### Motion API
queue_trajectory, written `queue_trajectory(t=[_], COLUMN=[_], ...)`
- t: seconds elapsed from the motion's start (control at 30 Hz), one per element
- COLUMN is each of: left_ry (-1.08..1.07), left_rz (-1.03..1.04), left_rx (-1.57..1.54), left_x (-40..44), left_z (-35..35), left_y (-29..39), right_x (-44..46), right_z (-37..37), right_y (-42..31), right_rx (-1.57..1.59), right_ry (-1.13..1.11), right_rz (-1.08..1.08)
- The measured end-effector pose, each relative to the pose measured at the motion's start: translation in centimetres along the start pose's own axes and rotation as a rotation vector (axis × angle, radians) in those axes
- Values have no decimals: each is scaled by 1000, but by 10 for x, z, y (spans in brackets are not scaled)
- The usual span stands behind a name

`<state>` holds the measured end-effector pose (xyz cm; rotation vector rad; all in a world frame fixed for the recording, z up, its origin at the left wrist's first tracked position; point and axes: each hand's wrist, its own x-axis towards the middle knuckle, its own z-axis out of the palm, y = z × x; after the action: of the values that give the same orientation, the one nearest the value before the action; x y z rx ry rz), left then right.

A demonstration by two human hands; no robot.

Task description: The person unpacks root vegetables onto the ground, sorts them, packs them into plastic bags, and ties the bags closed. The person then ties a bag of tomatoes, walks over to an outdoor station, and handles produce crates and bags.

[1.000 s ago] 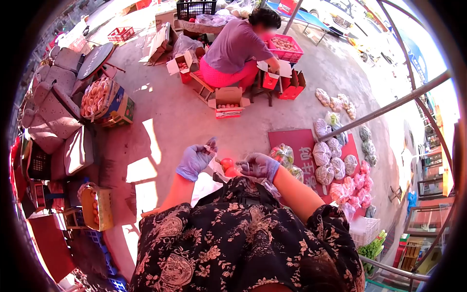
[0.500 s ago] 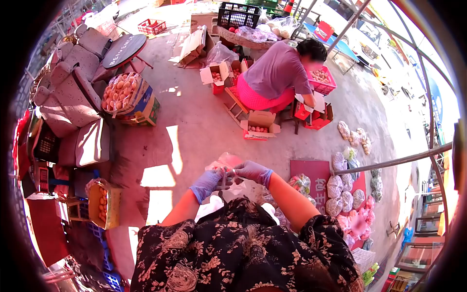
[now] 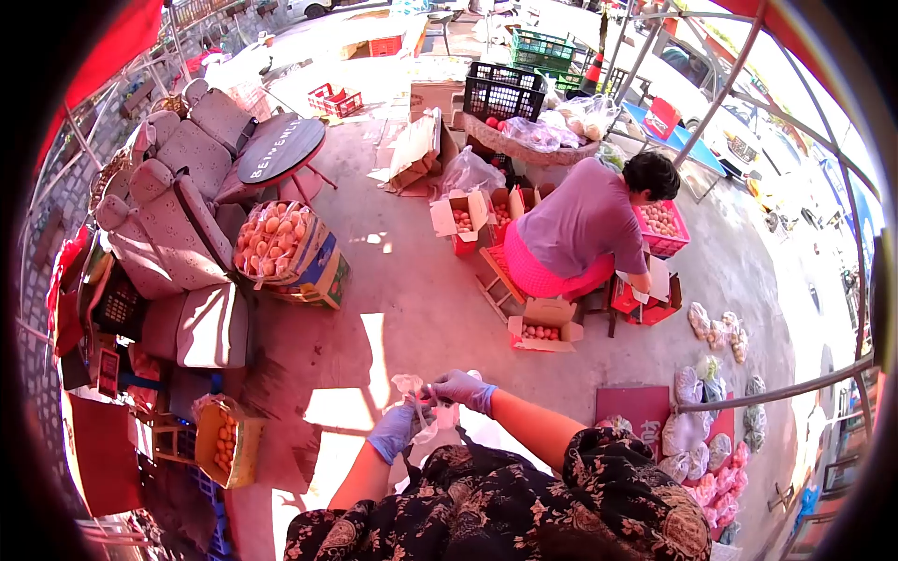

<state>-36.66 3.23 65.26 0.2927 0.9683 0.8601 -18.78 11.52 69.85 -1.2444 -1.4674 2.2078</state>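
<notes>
My left hand (image 3: 393, 432), in a bluish-purple glove, is closed on a thin, pale pinkish plastic bag (image 3: 436, 425) in front of my chest. My right hand (image 3: 465, 390), gloved alike, pinches the same bag from the upper right. The two hands nearly touch, and crumpled plastic sticks up above the fingers of the left one. The bag's lower part hangs close to my dark floral top (image 3: 477, 514). Whether anything is inside the bag, I cannot make out.
A person (image 3: 585, 229) sits low ahead, reaching into a red box (image 3: 645, 304). Another open box of round fruit (image 3: 543, 327) stands nearby. Seats (image 3: 187, 271) and a round table (image 3: 281, 150) are at the left. Filled bags (image 3: 687, 435) lie at the right below a metal pole (image 3: 776, 397).
My view has tilted up and turned left, so the surroundings sit lower and farther right. My hands keep hold of the bag; the right one is now higher than the left.
</notes>
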Motion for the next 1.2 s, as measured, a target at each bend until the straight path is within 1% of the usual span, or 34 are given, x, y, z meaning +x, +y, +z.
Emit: queue_trajectory(t=[0.07, 0.13, 0.17, 0.2, 0.23, 0.27, 0.3, 0.33, 0.37, 0.4, 0.43, 0.47, 0.5, 0.53, 0.6, 0.63, 0.67, 0.7, 0.73, 0.8, 0.87, 0.93, 1.0, 1.03, 1.13, 1.2], left_ry=[3, 25, 76, -126, -53, 19, -21, 74, 90, -62, 10, 151, 229, 302, 479, 440, 492, 482, 465, 515, 533, 504, 446, 447, 487, 438], left_rz=[13, 65, 50, 71, 122, 177, 204, 180, 188, 210, 245, 320, 377, 432, 391, 391, 390, 359, 325, 359, 400, 477, 475, 424, 339, 332], left_rx=[-167, -347, -394, -398, -387, -381, -393, -578, -619, -604, -593, -558, -445, -319, -42, 50, 34, 179, 325, 512, 709, 701, 586, 553, 467, 392], left_x=[12, 30, 39, 47, 61, 78, 85, 98, 112, 137, 141, 149, 155, 160, 170, 178, 187, 193, 198, 213, 234, 242, 271, 286, 327, 357], left_z=[8, 20, 23, 27, 30, 36, 52, 61, 61, 36, 54, 62, 63, 64, 72, 67, 67, 64, 61, 55, 39, 45, 8, -4, -37, -54], left_y=[21, 41, 56, 73, 83, 93, 112, 125, 134, 132, 152, 167, 178, 192, 220, 234, 244, 262, 281, 318, 353, 398, 426, 434, 473, 488], right_x=[22, 49, 62, 68, 76, 91, 105, 116, 117, 118, 125, 132, 139, 144, 170, 182, 195, 204, 214, 262, 292, 323, 352, 369, 431, 461], right_z=[-8, -25, -35, -43, -54, -70, -84, -88, -94, -103, -110, -119, -130, -137, -156, -167, -182, -195, -205, -240, -261, -282, -302, -310, -327, -333], right_y=[-26, -46, -56, -74, -90, -104, -114, -117, -136, -157, -159, -161, -172, -184, -181, -188, -197, -210, -223, -216, -236, -268, -298, -312, -324, -344], right_rx=[-201, -376, -436, -494, -552, -629, -697, -739, -800, -872, -817, -762, -727, -648, -436, -172, 89, 249, 414, 825, 885, 912, 916, 853, 839, 768], right_ry=[-177, -318, -335, -353, -371, -343, -323, -318, -291, -267, -170, -71, -71, -40, 48, -2, -46, -29, 33, -68, -60, -5, 98, 183, 182, 144], right_rz=[31, -81, -132, -186, -237, -385, -531, -670, -664, -663, -732, -793, -640, -585, -459, -342, -211, -79, 28, 172, 201, 193, 180, 220, 247, 220])
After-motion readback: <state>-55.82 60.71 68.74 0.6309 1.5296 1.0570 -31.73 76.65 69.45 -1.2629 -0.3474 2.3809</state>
